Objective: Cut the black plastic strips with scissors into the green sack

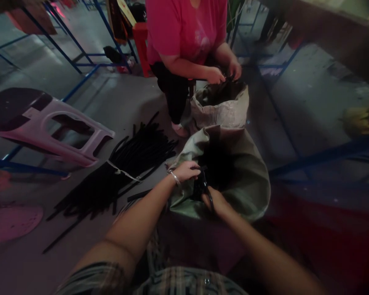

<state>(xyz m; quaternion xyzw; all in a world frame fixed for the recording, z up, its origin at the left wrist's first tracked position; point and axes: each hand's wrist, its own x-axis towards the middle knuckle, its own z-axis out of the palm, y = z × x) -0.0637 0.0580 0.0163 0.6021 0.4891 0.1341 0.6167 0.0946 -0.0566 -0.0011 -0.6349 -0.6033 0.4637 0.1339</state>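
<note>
My left hand (186,171), with a silver bracelet at the wrist, is closed at the near left rim of a large greenish sack (255,180). Its fingertips pinch a black strip, whose far end is lost in the dark. Close beside it, my right hand (217,203) grips black-handled scissors (210,197), the blades toward my left fingertips. The scissors are over the sack's open mouth, and the dark inside hides most of what it holds. On the floor to the left lies a bundle of long black strips (95,188), tied round with a pale string.
A co-worker in a pink shirt (187,28) works with both hands above a whitish sack (219,114) just beyond mine. A pinkish plastic stool (46,127) stands at left. Blue metal frame legs (322,155) run along the right; a red stool (140,47) is behind.
</note>
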